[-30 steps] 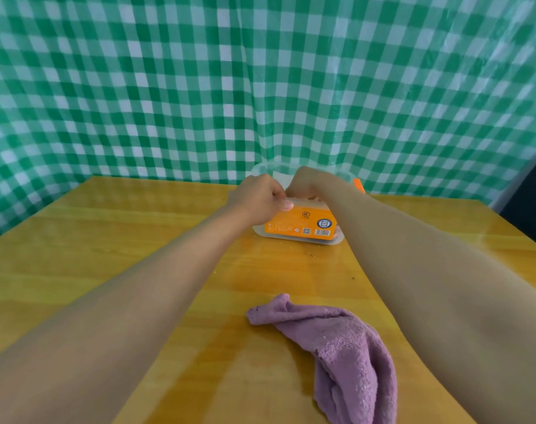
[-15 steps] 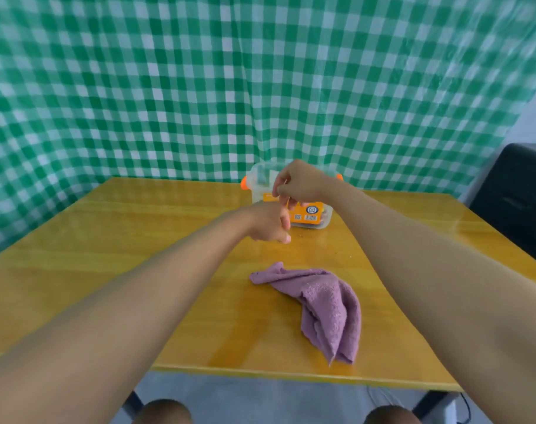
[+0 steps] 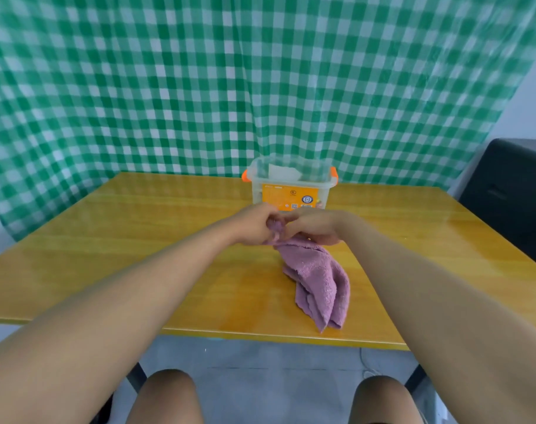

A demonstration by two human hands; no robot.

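Observation:
A crumpled purple towel [image 3: 317, 278] lies on the yellow wooden table [image 3: 138, 240], reaching toward the near edge. My left hand [image 3: 257, 223] pinches the towel's far corner, which sticks up between its fingers. My right hand [image 3: 314, 226] grips the same far end from the right, fingers curled over the cloth. The two hands touch each other above the towel. Behind them stands a clear plastic box [image 3: 291, 186] with orange latches and an orange label, something white inside.
A green and white checked curtain [image 3: 199, 87] hangs behind the table. A black chair [image 3: 511, 191] stands at the right. My knees [image 3: 168, 396] show below the table's near edge, over a grey floor.
Both hands came back from the plastic box toward me and took hold of the towel's far end. The view pulled back and tilted down, showing the table's near edge and my knees.

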